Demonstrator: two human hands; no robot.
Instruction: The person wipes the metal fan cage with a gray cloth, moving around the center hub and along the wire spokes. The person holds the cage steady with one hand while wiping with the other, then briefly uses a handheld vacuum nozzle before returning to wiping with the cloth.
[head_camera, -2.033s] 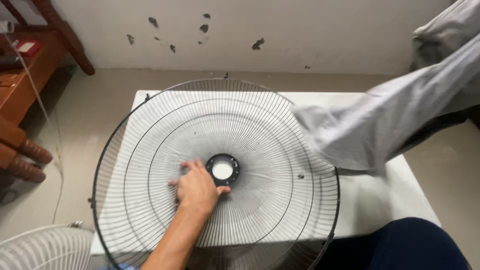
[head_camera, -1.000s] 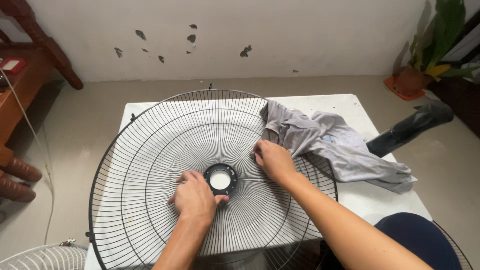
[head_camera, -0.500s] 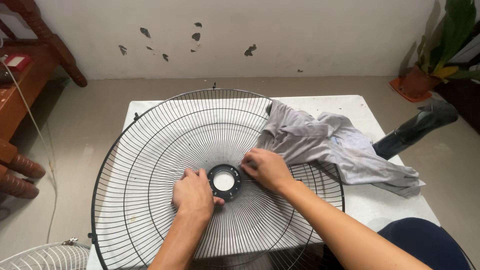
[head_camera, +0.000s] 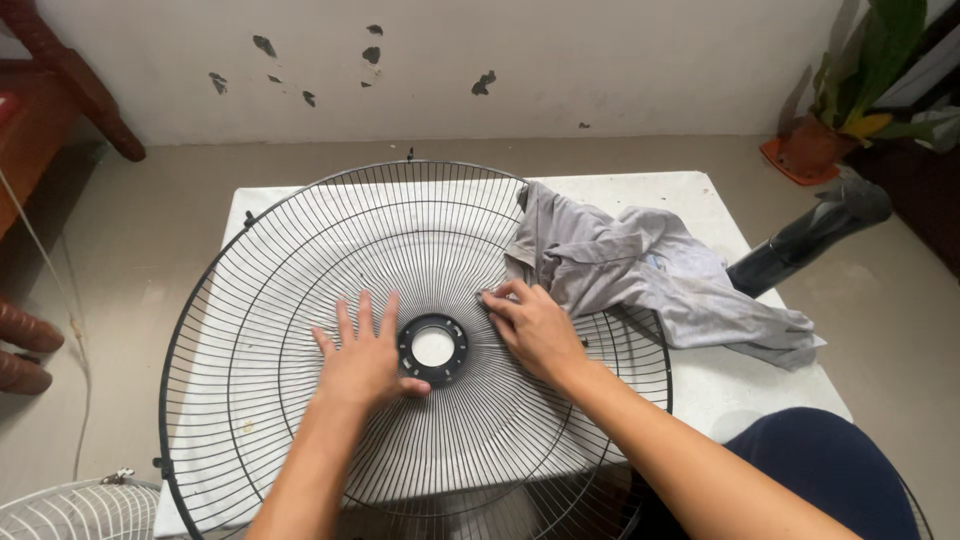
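The left hand (head_camera: 365, 362) lay fingers spread on the black fan guard (head_camera: 300, 300) beside its hub (head_camera: 432, 348), while the right hand (head_camera: 535, 328) pinched the grey cloth (head_camera: 640, 270) against the wires, wiping seemingly barely begun.

No package, label, sign or screen was to be seen anywhere in the view, neither on the desk (head_camera: 700, 385) nor on the floor and wall around it.

Black wire fan guard (head_camera: 300, 260) flat on white table, grey cloth (head_camera: 640, 275) draped over its rim
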